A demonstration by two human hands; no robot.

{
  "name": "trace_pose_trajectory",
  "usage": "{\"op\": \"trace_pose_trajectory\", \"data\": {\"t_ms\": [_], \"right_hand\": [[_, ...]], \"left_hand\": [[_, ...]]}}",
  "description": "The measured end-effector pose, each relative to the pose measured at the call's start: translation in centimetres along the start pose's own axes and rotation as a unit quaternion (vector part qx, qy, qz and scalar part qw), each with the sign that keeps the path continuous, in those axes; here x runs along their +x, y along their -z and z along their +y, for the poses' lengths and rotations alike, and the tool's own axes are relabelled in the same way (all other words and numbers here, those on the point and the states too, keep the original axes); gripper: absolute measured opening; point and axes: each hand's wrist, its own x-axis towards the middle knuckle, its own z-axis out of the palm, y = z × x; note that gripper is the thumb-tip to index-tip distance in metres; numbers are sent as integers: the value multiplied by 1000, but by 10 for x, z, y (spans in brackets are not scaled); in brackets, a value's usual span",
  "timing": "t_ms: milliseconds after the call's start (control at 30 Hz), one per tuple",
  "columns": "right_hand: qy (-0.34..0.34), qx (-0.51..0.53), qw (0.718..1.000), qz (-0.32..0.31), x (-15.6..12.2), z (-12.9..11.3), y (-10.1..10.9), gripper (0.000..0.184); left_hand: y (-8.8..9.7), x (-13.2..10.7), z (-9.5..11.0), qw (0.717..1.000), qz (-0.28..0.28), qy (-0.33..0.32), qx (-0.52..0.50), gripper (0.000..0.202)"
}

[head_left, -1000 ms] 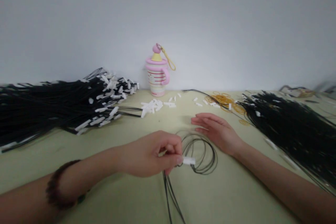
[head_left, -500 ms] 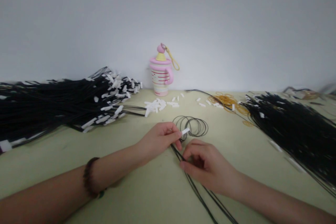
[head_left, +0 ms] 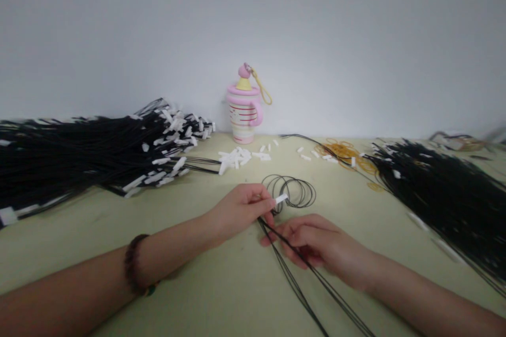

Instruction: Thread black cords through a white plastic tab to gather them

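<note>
White tab (head_left: 281, 198) pinched btwn L fingers (head_left: 267, 205), one end out.

A workshop, likely: the pale green bench (head_left: 197, 289) bears 2 large heaps of thin black cables (head_left: 79, 152), loose white oblong pieces (head_left: 237, 158) and thin orange-yellow bands (head_left: 340, 151).

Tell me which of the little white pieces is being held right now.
The white piece pinched in the left hand; the other white pieces lie on the table or among the black wire bundles, with no hand on them.
</note>
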Motion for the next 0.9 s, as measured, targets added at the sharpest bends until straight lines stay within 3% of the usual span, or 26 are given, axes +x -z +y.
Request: {"op": "trace_pose_trajectory", "data": {"t_ms": [200, 400, 567, 733, 900], "right_hand": [[49, -36, 998, -21, 1, 5, -1, 13], [52, -45, 998, 11, 4, 14, -3, 5], [58, -41, 996, 50, 5, 16, -2, 14], [57, -61, 994, 63, 5, 13, 1, 11], [24, -3, 1000, 15, 6, 11, 9, 11]], "left_hand": [[2, 0, 0, 1000, -9, -9, -1, 18], [3, 0, 0, 1000, -21, -9, 3, 19], [3, 0, -1, 999, -34, -6, 6, 19], [3, 1, -1, 999, -36, -4, 11, 19], [2, -1, 1, 999, -32, 4, 9, 18]]}}
